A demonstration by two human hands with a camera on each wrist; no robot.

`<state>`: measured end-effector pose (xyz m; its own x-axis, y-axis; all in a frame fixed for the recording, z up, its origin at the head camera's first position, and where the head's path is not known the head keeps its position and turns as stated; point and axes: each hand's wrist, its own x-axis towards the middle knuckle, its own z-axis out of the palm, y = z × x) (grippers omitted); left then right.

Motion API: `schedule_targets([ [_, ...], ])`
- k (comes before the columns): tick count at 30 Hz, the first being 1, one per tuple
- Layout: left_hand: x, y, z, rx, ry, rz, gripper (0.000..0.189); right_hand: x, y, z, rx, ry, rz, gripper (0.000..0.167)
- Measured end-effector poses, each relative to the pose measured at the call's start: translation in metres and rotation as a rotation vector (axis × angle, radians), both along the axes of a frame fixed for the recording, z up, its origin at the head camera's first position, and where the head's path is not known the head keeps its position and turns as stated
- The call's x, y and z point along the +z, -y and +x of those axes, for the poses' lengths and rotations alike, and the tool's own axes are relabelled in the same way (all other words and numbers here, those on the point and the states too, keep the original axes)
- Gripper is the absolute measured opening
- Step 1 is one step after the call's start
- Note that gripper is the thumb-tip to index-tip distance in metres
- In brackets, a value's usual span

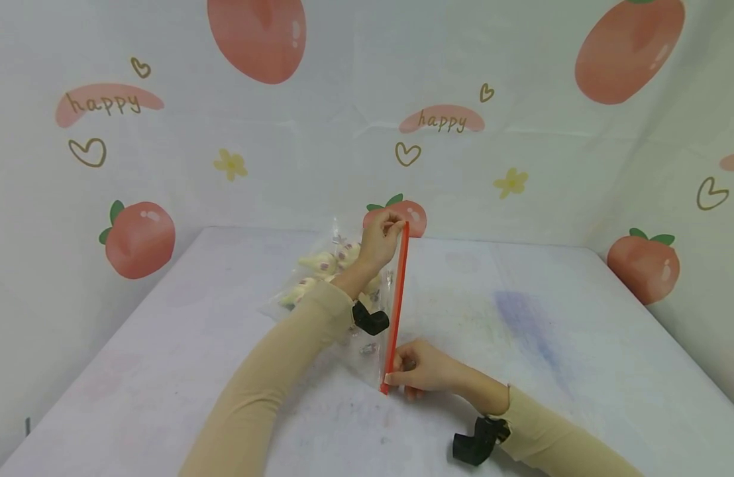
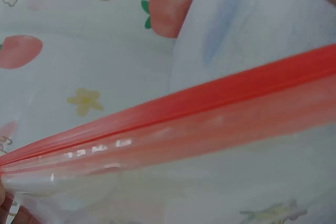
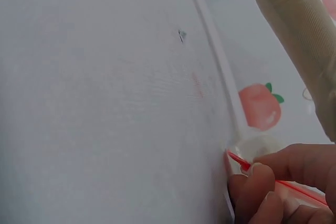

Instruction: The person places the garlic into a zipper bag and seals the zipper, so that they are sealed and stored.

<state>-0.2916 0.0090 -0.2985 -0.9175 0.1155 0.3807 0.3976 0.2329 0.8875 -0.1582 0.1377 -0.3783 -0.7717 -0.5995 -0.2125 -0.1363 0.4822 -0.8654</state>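
A clear plastic zip bag [image 1: 361, 364] lies on the table, with a red zip strip [image 1: 398, 298] along its right edge. Inside are several pale yellow pieces [image 1: 321, 264] with small purple marks; their kind is not clear. My left hand [image 1: 379, 242] pinches the far end of the strip, the forearm crossing over the bag. At the near end my right hand [image 1: 423, 368] pinches the strip between thumb and finger. The left wrist view shows the strip [image 2: 210, 98] stretched taut. Curled fingers of the right hand [image 3: 283, 187] grip the strip's tip in the right wrist view.
The white table [image 1: 474, 371] bears a blue smudge [image 1: 528, 331] to the right of the bag. Behind it hangs a white backdrop [image 1: 343, 132] printed with fruit and hearts. A black wrist mount [image 1: 479, 440] is strapped by the right sleeve, another [image 1: 371, 319] by the left.
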Motion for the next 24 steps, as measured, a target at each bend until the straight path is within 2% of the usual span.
schedule_targets([
  [4, 0.001, 0.002, -0.002, -0.002, -0.01, 0.005, 0.014, 0.001, -0.001, 0.0, 0.042, 0.01, 0.011, 0.018],
  [8, 0.002, 0.004, -0.002, 0.007, 0.006, -0.015, 0.014, 0.006, -0.006, -0.005, 0.086, -0.03, 0.06, 0.018],
  [10, 0.003, 0.005, -0.002, 0.013, 0.02, -0.021, 0.015, 0.009, -0.008, -0.011, 0.078, -0.053, 0.064, 0.018],
  [14, 0.003, 0.005, 0.002, -0.008, 0.055, -0.026, 0.016, 0.015, -0.009, -0.025, -0.059, -0.128, -0.003, 0.021],
  [17, 0.001, 0.004, 0.005, -0.047, 0.072, -0.047, 0.017, 0.018, -0.009, -0.034, -0.163, -0.228, -0.057, 0.022],
  [21, 0.0, 0.013, 0.006, -0.102, 0.082, -0.144, 0.024, 0.021, -0.011, -0.04, -0.237, -0.347, -0.065, 0.016],
  [24, 0.0, 0.032, 0.005, -0.121, 0.103, -0.239, 0.033, 0.022, -0.017, -0.043, -0.289, -0.36, -0.07, 0.012],
])
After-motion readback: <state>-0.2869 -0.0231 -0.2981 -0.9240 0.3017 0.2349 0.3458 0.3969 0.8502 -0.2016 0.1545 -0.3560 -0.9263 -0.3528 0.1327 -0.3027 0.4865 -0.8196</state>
